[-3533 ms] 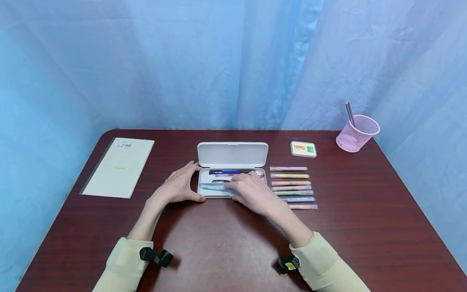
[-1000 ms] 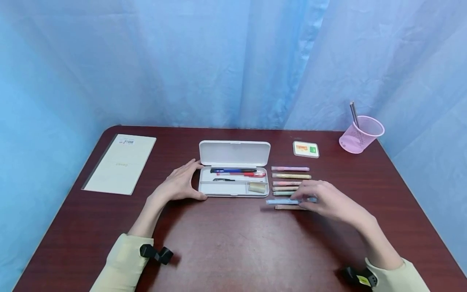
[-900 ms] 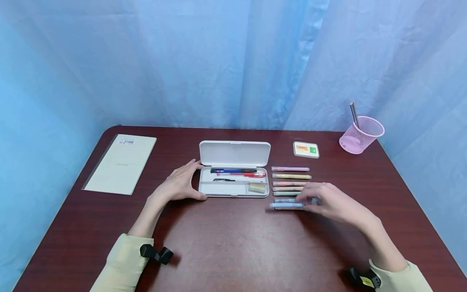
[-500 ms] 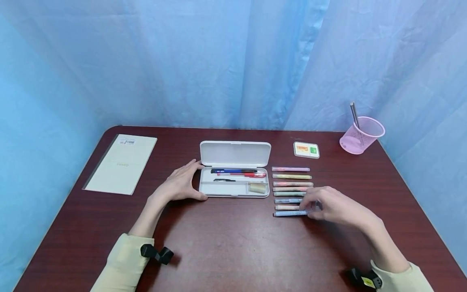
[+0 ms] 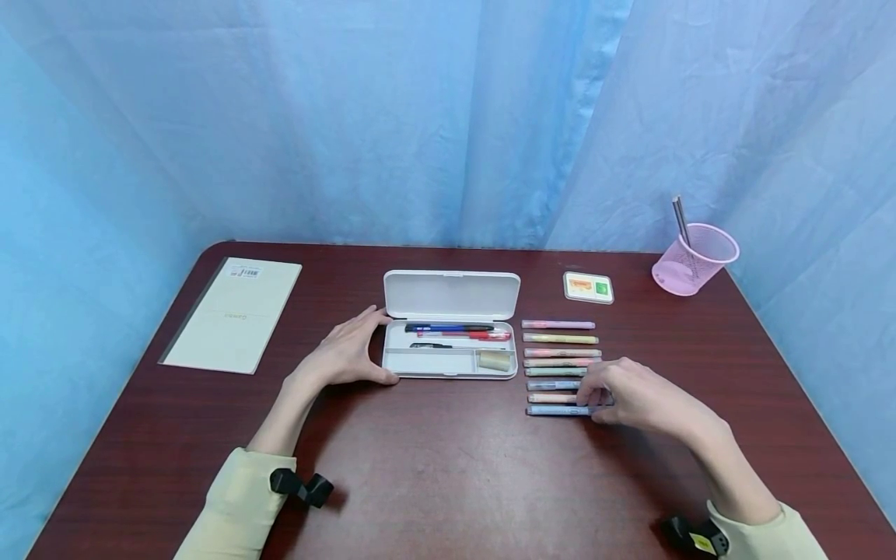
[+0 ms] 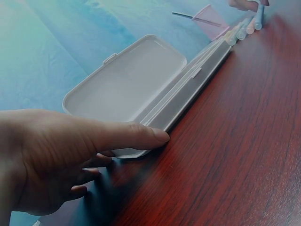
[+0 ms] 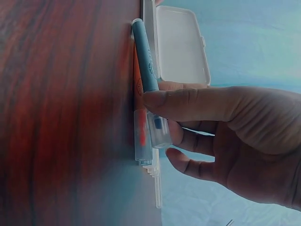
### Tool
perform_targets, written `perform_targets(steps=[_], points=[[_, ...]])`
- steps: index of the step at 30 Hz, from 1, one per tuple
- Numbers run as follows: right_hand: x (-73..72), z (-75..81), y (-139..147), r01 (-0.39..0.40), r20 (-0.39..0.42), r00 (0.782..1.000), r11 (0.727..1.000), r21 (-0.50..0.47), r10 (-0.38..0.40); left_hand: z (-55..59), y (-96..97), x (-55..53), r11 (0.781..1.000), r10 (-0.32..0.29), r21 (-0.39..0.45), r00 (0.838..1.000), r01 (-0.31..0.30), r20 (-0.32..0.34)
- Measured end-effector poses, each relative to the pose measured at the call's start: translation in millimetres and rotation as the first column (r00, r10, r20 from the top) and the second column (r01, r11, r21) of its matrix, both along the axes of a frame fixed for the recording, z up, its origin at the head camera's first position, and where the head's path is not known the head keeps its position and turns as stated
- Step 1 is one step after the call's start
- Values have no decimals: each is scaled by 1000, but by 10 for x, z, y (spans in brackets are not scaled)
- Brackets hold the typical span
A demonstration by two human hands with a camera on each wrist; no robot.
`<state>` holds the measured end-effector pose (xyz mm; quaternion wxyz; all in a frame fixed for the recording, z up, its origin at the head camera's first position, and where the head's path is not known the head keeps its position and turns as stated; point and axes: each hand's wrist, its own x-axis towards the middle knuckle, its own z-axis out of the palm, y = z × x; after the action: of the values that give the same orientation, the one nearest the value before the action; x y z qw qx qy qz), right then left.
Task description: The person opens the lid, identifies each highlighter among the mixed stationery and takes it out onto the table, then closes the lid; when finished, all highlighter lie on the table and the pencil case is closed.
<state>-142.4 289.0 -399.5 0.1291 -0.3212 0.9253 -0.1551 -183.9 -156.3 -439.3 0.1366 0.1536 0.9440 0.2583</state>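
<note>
An open white pencil case [image 5: 428,362] lies mid-table, its lid raised at the back. Inside are a blue pen [image 5: 448,328], a red pen [image 5: 490,336], a black-capped pen [image 5: 430,345] and a beige block [image 5: 494,359]. My left hand [image 5: 346,350] holds the case's left end, thumb [image 6: 150,134] along the front corner and fingers round the back. With thumb and fingers my right hand [image 5: 633,397] pinches the capped end of a blue marker [image 7: 145,56]. That marker lies frontmost in a row, close beside an orange-pink marker [image 7: 139,101].
Several pastel markers [image 5: 558,338] lie parallel to the right of the case. Behind them is a small flat clear box [image 5: 588,288] with orange and green pieces. A pink mesh cup [image 5: 689,264] with pencils stands back right; a cream notebook [image 5: 234,319] lies left.
My right hand has gone from the case to the row on the right, carrying a blue marker down to its front. The case's front compartment no longer shows it. The left hand stays put.
</note>
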Motion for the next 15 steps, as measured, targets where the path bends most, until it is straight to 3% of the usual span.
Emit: perform_targets(steps=[15], points=[[-13, -27, -20, -6, -24, 1000, 1000, 13, 6, -10, -5, -10, 1000, -1, -2, 1000, 1, -2]])
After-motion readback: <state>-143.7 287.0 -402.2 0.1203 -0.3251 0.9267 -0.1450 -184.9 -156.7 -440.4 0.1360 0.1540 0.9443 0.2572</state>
